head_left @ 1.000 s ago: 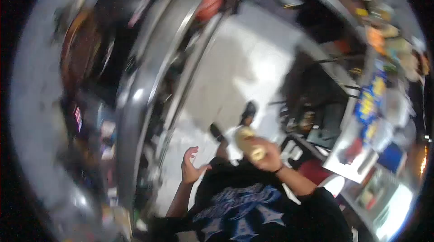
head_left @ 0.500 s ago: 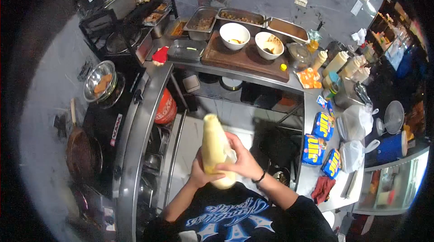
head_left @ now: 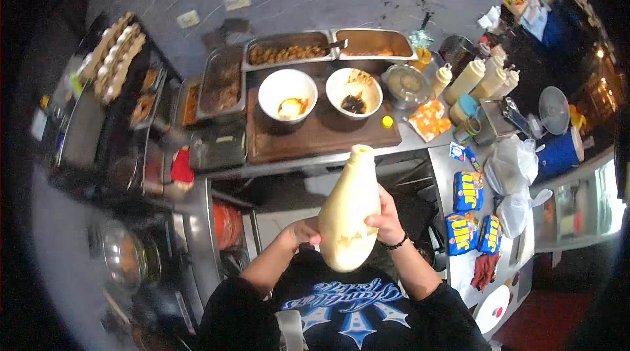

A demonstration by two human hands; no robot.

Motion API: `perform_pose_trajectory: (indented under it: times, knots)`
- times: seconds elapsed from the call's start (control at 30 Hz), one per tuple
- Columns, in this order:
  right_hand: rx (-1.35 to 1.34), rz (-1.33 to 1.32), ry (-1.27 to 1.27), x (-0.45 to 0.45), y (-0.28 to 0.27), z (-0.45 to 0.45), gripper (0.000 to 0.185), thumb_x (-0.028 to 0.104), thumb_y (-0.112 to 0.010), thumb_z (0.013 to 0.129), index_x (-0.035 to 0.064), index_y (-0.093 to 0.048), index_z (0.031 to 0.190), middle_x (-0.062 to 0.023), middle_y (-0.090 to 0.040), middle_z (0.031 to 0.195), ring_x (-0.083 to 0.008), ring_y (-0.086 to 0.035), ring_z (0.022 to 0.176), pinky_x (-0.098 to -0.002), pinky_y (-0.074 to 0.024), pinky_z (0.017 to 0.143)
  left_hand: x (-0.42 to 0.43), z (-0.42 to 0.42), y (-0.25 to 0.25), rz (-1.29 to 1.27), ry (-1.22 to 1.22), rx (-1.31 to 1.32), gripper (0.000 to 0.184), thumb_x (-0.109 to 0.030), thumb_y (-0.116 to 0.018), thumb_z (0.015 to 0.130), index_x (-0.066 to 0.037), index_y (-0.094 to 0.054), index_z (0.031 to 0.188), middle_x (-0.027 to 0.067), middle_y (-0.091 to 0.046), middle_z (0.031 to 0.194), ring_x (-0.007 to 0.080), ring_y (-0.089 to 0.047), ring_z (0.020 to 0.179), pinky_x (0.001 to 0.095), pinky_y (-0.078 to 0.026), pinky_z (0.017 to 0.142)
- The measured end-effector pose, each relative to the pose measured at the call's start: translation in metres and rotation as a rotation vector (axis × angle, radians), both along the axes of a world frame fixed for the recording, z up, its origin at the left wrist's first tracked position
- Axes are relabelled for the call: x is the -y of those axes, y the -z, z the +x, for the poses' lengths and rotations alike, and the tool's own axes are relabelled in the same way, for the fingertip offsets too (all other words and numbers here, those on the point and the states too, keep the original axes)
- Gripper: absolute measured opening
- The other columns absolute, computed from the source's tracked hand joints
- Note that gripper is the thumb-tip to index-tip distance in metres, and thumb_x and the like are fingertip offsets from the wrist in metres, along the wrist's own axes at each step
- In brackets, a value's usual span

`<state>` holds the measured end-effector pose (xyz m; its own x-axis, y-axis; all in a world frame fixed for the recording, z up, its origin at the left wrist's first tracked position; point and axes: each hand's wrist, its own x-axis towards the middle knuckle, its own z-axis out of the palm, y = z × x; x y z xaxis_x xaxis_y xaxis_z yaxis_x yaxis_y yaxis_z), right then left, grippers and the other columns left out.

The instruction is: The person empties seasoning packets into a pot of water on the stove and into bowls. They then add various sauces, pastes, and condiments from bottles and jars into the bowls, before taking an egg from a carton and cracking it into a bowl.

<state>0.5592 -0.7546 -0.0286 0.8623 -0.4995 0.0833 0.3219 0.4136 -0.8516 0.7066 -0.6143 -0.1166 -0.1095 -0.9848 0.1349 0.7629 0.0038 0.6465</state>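
Observation:
A large bottle of pale yellow sauce (head_left: 350, 220), which looks like mayonnaise, stands nearly upright in front of my chest, its neck uncapped. My left hand (head_left: 302, 231) presses its fingers against the bottle's left side. On the other side, my right hand (head_left: 387, 221) wraps round it, thumb in front. Beyond the bottle is a wooden board (head_left: 315, 142) with two white bowls. The left bowl (head_left: 287, 96) has brown sauce and something pale inside; the right bowl (head_left: 354, 94) holds dark sauce. A yellow cap (head_left: 387, 121) lies on the board's right part.
Metal trays of food (head_left: 289, 51) line the back of the counter. Squeeze bottles (head_left: 466, 82) stand at the right, near an orange patterned cloth (head_left: 429, 120). Blue packets (head_left: 462, 233) and white plastic bags (head_left: 512, 166) occupy the right counter. Egg cartons (head_left: 117, 59) sit on the left rack.
The bottle has risen toward the board and turned more upright, with both hands still on it. My view has shifted closer to the bowls.

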Motion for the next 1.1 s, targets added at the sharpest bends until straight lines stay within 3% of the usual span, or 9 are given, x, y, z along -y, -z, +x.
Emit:
perform_pose_trajectory:
  times: [0.13,0.2,0.3,0.43,0.63,0.73,0.83,0.97,1.1]
  knots:
    - [-0.209,-0.397,0.108,0.061,0.019,0.026,0.072,0.018,-0.074,0.076,0.0015,-0.037,0.135,-0.0098,-0.050,0.125,-0.0189,-0.047,0.118,-0.0332,-0.0379,0.099,0.059,0.037,0.032,0.113,0.080,0.045,0.070,-0.015,-0.079,0.066,-0.001,-0.048,0.128,0.0090,-0.057,0.123,0.0226,-0.053,0.112,0.0355,-0.040,0.099]
    - [-0.358,-0.495,0.270,0.084,0.023,0.041,0.077,0.019,-0.073,0.077,0.0041,-0.030,0.140,-0.0144,-0.048,0.129,-0.0231,-0.044,0.122,-0.0367,-0.0364,0.101,0.087,0.036,-0.008,0.310,-0.211,0.108,0.071,-0.006,-0.075,0.066,-0.002,-0.045,0.130,0.0104,-0.058,0.120,0.0230,-0.055,0.111,0.0364,-0.043,0.097]
    - [-0.429,-0.706,0.390,0.101,0.019,0.067,0.086,0.022,-0.081,0.070,0.0006,-0.032,0.137,-0.0151,-0.049,0.127,-0.0222,-0.050,0.116,-0.0343,-0.0424,0.095,0.137,0.032,-0.017,0.325,-0.545,0.882,0.082,-0.016,-0.081,0.064,-0.001,-0.038,0.132,0.0127,-0.055,0.122,0.0241,-0.053,0.114,0.0374,-0.044,0.095]
    - [-0.285,-0.453,0.363,0.175,0.005,0.079,0.082,0.022,-0.085,0.065,-0.0019,-0.040,0.129,-0.0129,-0.055,0.119,-0.0184,-0.054,0.108,-0.0322,-0.0456,0.091,0.195,0.024,-0.039,0.446,-0.777,1.155,0.097,-0.021,-0.085,0.062,-0.002,-0.026,0.137,0.0137,-0.052,0.123,0.0241,-0.052,0.115,0.0382,-0.044,0.095]
    - [-0.043,-0.163,-0.139,0.247,0.027,0.102,0.070,0.016,-0.084,0.066,0.0002,-0.049,0.124,-0.0056,-0.062,0.106,-0.0152,-0.059,0.098,-0.0297,-0.0462,0.088,0.219,0.053,-0.064,0.303,-0.471,0.236,0.095,-0.015,-0.085,0.058,-0.001,-0.029,0.133,0.0136,-0.052,0.120,0.0246,-0.053,0.110,0.0372,-0.046,0.091]
    - [-0.171,-0.435,-0.106,0.262,-0.014,0.110,0.074,0.019,-0.080,0.071,0.0001,-0.042,0.131,-0.0096,-0.053,0.122,-0.0173,-0.050,0.112,-0.0309,-0.0396,0.096,0.224,0.063,-0.047,0.460,-0.413,0.336,0.092,-0.014,-0.085,0.059,-0.001,-0.031,0.132,0.0135,-0.052,0.120,0.0241,-0.053,0.110,0.0364,-0.046,0.090]
    - [0.016,-0.442,0.133,0.268,-0.023,0.120,0.087,0.023,-0.081,0.070,-0.0013,-0.032,0.138,-0.0090,-0.048,0.128,-0.0182,-0.046,0.117,-0.0315,-0.0370,0.100,0.238,0.084,-0.054,0.517,-0.429,0.697,0.089,-0.013,-0.084,0.059,-0.001,-0.033,0.131,0.0133,-0.053,0.120,0.0236,-0.054,0.109,0.0356,-0.047,0.090]
    - [-0.200,-0.423,0.134,0.263,-0.023,0.124,0.084,0.020,-0.081,0.071,0.0004,-0.033,0.136,-0.0092,-0.048,0.127,-0.0162,-0.046,0.115,-0.0318,-0.0387,0.098,0.256,0.101,-0.077,0.367,-0.503,0.871,0.081,-0.011,-0.083,0.060,0.000,-0.039,0.127,0.0125,-0.053,0.119,0.0214,-0.055,0.107,0.0335,-0.048,0.087]
    - [-0.125,-0.194,0.055,0.269,-0.044,0.114,0.072,0.015,-0.084,0.066,0.0017,-0.046,0.127,-0.0039,-0.059,0.109,-0.0117,-0.055,0.100,-0.0294,-0.0452,0.089,0.262,0.123,-0.062,0.222,-0.251,0.357,0.108,-0.033,-0.090,0.053,-0.001,-0.031,0.137,0.0125,-0.050,0.126,0.0210,-0.050,0.115,0.0352,-0.044,0.095]
